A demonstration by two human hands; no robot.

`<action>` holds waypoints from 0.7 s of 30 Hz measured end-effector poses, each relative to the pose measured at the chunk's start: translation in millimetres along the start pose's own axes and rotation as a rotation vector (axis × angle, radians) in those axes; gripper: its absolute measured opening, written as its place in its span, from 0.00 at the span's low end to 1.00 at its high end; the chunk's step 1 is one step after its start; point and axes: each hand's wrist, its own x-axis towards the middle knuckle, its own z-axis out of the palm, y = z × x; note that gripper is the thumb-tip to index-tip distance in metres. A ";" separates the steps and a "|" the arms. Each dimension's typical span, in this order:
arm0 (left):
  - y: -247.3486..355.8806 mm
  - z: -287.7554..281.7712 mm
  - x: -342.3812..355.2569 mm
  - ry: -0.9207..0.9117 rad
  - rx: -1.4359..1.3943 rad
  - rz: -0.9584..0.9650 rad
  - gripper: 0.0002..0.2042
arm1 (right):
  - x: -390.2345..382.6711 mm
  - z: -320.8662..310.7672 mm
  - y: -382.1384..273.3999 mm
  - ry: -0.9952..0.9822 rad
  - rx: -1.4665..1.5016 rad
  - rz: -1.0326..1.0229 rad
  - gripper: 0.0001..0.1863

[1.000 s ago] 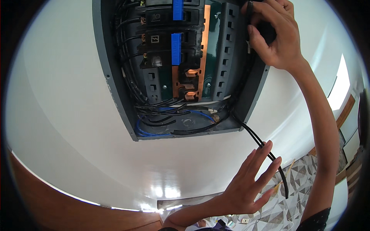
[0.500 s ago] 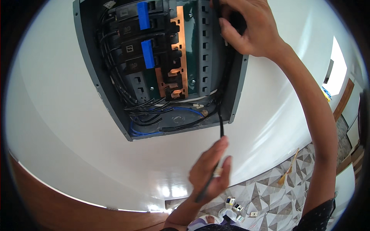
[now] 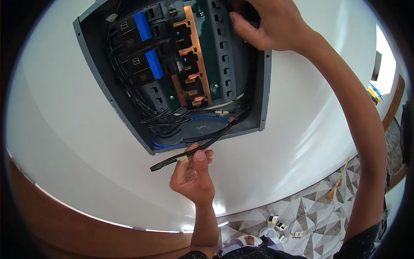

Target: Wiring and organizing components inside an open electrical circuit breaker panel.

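My left hand (image 3: 192, 179) pinches a pair of black electrical cables (image 3: 159, 165) between thumb and fingers, just below the bottom edge of a grey breaker panel box (image 3: 265, 93). A beige tape tag (image 3: 183, 159) wraps the cables near their free end, which points left. From the hand they run up and right into the box's lower right corner. My right hand (image 3: 280, 26) is curled inside the box's upper right side, over dark cables; its fingertips are partly hidden and cut off by the frame top. Black breakers with blue handles (image 3: 154, 64) sit left of a copper busbar (image 3: 200, 64).
Loose black and blue wires (image 3: 211, 117) crowd the box's bottom. A slotted grey rail (image 3: 223, 58) stands right of the busbar. White wall (image 3: 302, 129) surrounds the box. Below, a patterned tile floor (image 3: 319, 211) holds a broom (image 3: 338, 181) and several small boxes (image 3: 272, 219).
My left hand has moved up and left, swinging the cable end from pointing down to pointing left. My right hand stays at the upper right. The view has shifted slightly.
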 end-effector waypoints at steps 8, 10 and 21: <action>1.7 -2.2 -1.7 0.001 0.029 -0.001 0.14 | 7.1 -14.2 -15.3 -0.191 -0.272 0.145 0.17; 2.4 -4.1 -2.8 -0.006 0.034 -0.001 0.13 | 8.9 -15.0 -15.9 -0.194 -0.268 0.157 0.17; -2.5 -5.5 -16.1 -0.413 0.153 0.486 0.15 | 8.3 -15.7 -16.1 -0.215 -0.227 0.207 0.15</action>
